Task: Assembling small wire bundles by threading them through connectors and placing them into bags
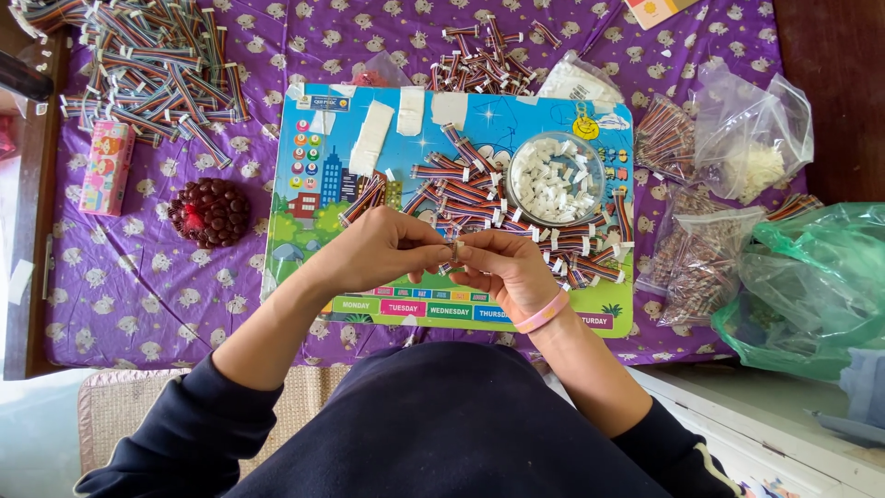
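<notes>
Your desk, under its purple patterned cloth, carried everything, and the colourful board lying in the middle served as the landmark. Beyond the board's far left corner lay a big heap of rainbow ribbon cables; off its right edge sat clear bags of parts and a green plastic bag. Left of the board rested a dark beaded pouch and, further left, a pink box. On the board itself, a spread of short cable pieces lay across the centre, with a round clear tub of white connectors toward its right side. Over the board's near edge, your left hand and right hand met, each grip pinched on one short cable piece held between the fingertips. Judging by that pose, you were in the middle of fitting or dressing one cable end. The next move would likely call for a steady pinch and careful alignment, since the piece was tiny and partly hidden by your fingers.
</notes>
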